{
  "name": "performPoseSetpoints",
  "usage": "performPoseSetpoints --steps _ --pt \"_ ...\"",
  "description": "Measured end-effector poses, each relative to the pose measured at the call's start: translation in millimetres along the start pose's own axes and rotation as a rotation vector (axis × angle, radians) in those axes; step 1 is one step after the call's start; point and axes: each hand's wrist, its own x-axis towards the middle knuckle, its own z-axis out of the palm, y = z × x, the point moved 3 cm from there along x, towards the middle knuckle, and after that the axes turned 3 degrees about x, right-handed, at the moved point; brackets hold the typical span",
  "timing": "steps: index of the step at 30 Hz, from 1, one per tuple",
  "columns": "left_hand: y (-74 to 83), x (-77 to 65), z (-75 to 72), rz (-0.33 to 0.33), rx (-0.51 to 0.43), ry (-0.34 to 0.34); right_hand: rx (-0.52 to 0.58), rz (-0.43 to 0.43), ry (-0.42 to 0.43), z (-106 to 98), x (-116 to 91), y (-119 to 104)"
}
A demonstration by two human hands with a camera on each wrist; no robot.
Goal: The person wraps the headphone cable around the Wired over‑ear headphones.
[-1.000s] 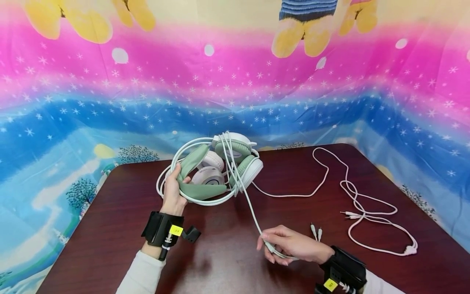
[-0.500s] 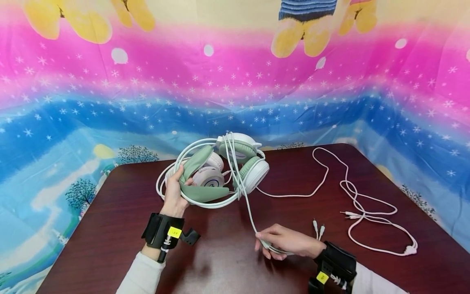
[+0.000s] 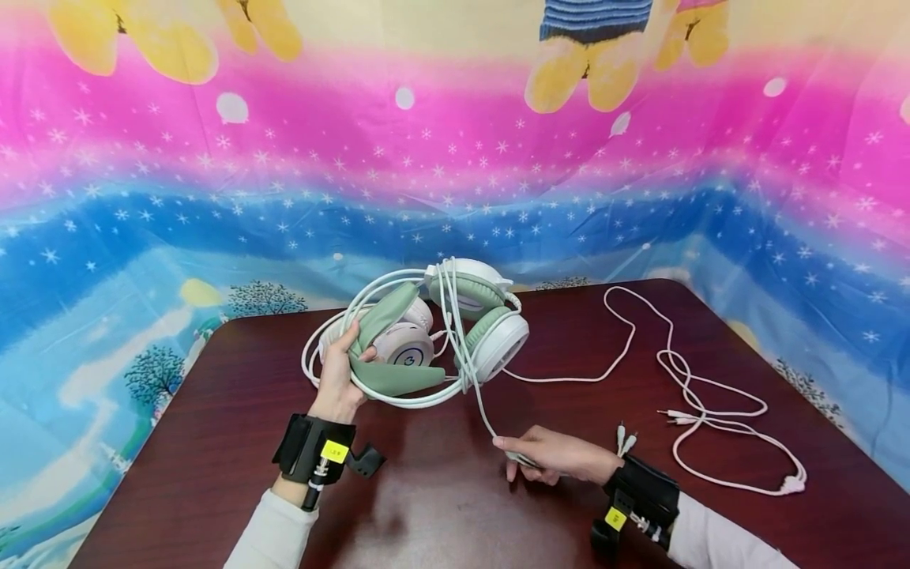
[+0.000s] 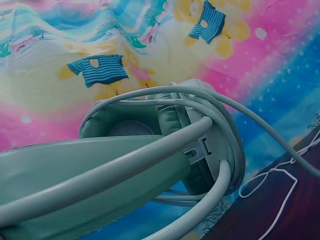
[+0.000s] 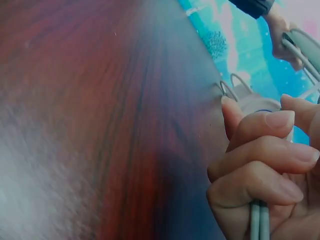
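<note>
My left hand (image 3: 337,383) grips the headband of green-and-white headphones (image 3: 398,379), raised above the table. White cable loops wrap around their ear cups, which also show in the left wrist view beyond the padded headband (image 4: 95,175). From the wrapped loops a cable (image 3: 485,411) runs down to my right hand (image 3: 562,454), whose fingers are curled round it. In the right wrist view two cable strands (image 5: 259,222) come out below the curled fingers. Two plugs (image 3: 626,439) stick out behind the right wrist.
A second, pale pair of headphones (image 3: 404,346) sits behind the held headband, partly hidden. Its white cable (image 3: 562,379) appears to trail rightward over the dark table (image 3: 441,490), ending in plugs (image 3: 681,416) at the right. A patterned cloth (image 3: 455,182) hangs behind the table.
The held headphones have shifted slightly right and tilted, exposing more of the pale pair. My right hand has moved a little left and up with the cable.
</note>
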Motion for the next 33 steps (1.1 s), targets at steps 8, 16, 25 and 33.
performPoseSetpoints --steps 8,16,25,33 --pt "-2.3 0.1 0.8 -0.045 0.019 -0.024 -0.048 0.046 0.103 -19 10 -2" --pt "-5.0 -0.7 0.3 -0.069 0.011 -0.066 -0.085 0.059 0.145 -43 20 -12" --pt "-7.2 -2.9 2.2 -0.134 0.012 -0.091 0.065 0.064 -0.049 -66 29 -22" --pt "-6.7 -5.6 0.3 -0.183 0.053 -0.13 0.255 -0.007 -0.218 -82 33 -30"
